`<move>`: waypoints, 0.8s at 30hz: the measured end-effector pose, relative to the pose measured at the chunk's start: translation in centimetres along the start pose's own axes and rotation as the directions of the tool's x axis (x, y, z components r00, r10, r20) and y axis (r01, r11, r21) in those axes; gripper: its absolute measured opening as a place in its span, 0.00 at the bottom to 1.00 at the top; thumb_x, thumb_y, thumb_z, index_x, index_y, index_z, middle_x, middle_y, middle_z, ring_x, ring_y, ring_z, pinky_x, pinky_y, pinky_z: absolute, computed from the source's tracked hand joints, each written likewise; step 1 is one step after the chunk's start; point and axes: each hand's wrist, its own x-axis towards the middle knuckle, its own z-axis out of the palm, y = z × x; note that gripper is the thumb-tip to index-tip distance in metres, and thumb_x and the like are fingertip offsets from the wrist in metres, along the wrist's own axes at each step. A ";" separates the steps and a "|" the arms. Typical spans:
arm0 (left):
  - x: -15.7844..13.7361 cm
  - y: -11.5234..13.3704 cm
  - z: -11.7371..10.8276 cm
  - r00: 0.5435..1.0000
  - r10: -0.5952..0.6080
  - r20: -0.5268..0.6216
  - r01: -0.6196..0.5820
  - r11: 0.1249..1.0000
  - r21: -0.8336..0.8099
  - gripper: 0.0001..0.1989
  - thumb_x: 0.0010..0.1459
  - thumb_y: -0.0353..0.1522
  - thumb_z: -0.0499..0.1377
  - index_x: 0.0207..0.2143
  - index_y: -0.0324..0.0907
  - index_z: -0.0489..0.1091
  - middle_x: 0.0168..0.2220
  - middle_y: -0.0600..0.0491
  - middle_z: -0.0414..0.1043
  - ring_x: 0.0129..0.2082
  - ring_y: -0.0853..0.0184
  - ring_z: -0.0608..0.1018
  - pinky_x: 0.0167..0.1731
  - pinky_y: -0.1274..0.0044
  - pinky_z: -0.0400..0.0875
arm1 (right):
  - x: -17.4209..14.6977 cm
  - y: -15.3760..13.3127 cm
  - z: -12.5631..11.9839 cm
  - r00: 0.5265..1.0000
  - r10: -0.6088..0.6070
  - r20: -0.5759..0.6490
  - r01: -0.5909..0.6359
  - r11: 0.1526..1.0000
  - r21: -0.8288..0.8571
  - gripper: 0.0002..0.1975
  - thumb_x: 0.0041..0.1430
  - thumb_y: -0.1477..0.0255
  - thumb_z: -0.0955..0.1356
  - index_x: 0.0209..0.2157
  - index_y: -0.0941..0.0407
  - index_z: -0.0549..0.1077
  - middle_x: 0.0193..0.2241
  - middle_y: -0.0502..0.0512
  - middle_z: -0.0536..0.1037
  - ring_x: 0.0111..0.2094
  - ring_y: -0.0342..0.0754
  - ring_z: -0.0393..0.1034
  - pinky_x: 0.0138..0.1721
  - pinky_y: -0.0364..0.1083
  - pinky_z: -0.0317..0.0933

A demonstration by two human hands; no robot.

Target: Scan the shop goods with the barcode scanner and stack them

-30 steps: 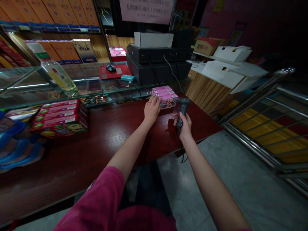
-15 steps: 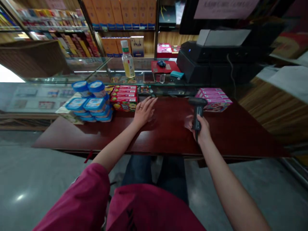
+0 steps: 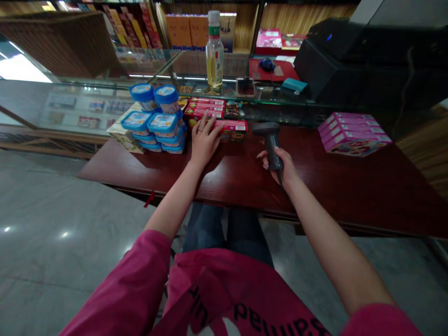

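My left hand (image 3: 205, 142) has its fingers over the left end of a small red box (image 3: 235, 130), gripping it. This box sticks out to the right, in front of the stacked red boxes (image 3: 206, 107). In my right hand (image 3: 285, 168) is a dark barcode scanner (image 3: 271, 144), held by its handle, its head up and toward the left hand. Its cable hangs from the grip's lower end. Left of my left hand stand stacked tubs with blue lids (image 3: 163, 122).
Pink boxes (image 3: 353, 133) stand at the right of the brown counter (image 3: 241, 182). Behind, a glass display case carries a bottle of yellowish drink (image 3: 214, 56), a red folder (image 3: 280, 71) and a turquoise item (image 3: 294, 85). Black equipment (image 3: 343, 70) stands at the back right.
My left hand has moved from the bare counter onto the red boxes, and one box is now apart from the stack. The scanner has swung left, toward it. The view has shifted left and down.
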 end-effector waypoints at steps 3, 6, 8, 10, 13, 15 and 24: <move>0.2 0.5 -0.1 0.997 0.037 0.065 -0.037 0.999 -0.004 0.26 0.71 0.29 0.57 0.68 0.55 0.72 0.75 0.49 0.64 0.78 0.49 0.61 0.73 0.51 0.56 | -0.4 -0.3 -0.4 0.999 -0.001 -0.051 0.004 0.998 0.060 0.23 0.51 0.51 0.76 0.43 0.52 0.79 0.29 0.51 0.83 0.21 0.42 0.64 0.20 0.43 0.59; 0.2 0.7 0.0 0.997 0.033 0.074 -0.031 0.999 -0.034 0.27 0.73 0.31 0.55 0.71 0.54 0.68 0.74 0.48 0.65 0.75 0.49 0.64 0.73 0.54 0.58 | -0.7 -0.7 -0.3 0.998 -0.009 -0.058 0.012 0.998 0.054 0.24 0.50 0.50 0.76 0.42 0.51 0.78 0.28 0.51 0.82 0.21 0.42 0.63 0.20 0.44 0.58; 0.4 1.0 0.7 0.996 0.048 0.073 -0.044 0.998 -0.053 0.27 0.74 0.32 0.54 0.73 0.52 0.66 0.73 0.47 0.67 0.73 0.49 0.66 0.73 0.56 0.58 | -1.0 -0.9 -0.1 0.999 -0.012 -0.044 0.014 0.999 0.043 0.25 0.50 0.48 0.76 0.42 0.52 0.78 0.28 0.51 0.81 0.21 0.43 0.63 0.20 0.44 0.58; 1.0 1.7 2.0 0.992 0.092 0.088 -0.086 0.994 -0.069 0.27 0.75 0.33 0.53 0.74 0.50 0.65 0.72 0.46 0.69 0.72 0.51 0.68 0.73 0.58 0.59 | -1.1 -1.0 0.0 0.999 -0.019 -0.034 0.021 0.999 0.043 0.26 0.50 0.48 0.76 0.43 0.52 0.77 0.28 0.51 0.81 0.20 0.43 0.64 0.20 0.44 0.58; 2.6 3.0 4.7 0.980 0.160 0.114 -0.150 0.984 -0.095 0.26 0.76 0.31 0.52 0.72 0.50 0.67 0.71 0.47 0.70 0.71 0.53 0.70 0.71 0.61 0.63 | -1.0 -1.0 -0.4 0.997 -0.042 -0.068 0.045 0.998 0.044 0.26 0.50 0.48 0.77 0.43 0.52 0.78 0.28 0.51 0.81 0.20 0.42 0.65 0.19 0.44 0.58; 3.8 3.7 6.3 0.971 0.192 0.140 -0.179 0.979 -0.103 0.26 0.75 0.28 0.52 0.72 0.49 0.68 0.71 0.48 0.71 0.71 0.53 0.71 0.69 0.62 0.67 | -1.0 -1.1 -1.0 0.992 -0.059 -0.112 0.064 0.997 0.043 0.25 0.50 0.49 0.77 0.42 0.52 0.78 0.28 0.50 0.81 0.20 0.42 0.65 0.19 0.44 0.58; 5.3 3.3 7.5 0.986 0.130 0.109 -0.116 0.985 -0.124 0.26 0.75 0.26 0.51 0.69 0.51 0.71 0.70 0.50 0.72 0.72 0.56 0.70 0.66 0.63 0.71 | -1.3 -1.8 -3.2 0.980 -0.035 -0.196 0.044 0.998 0.043 0.23 0.48 0.50 0.77 0.40 0.51 0.78 0.26 0.49 0.81 0.19 0.41 0.61 0.19 0.42 0.57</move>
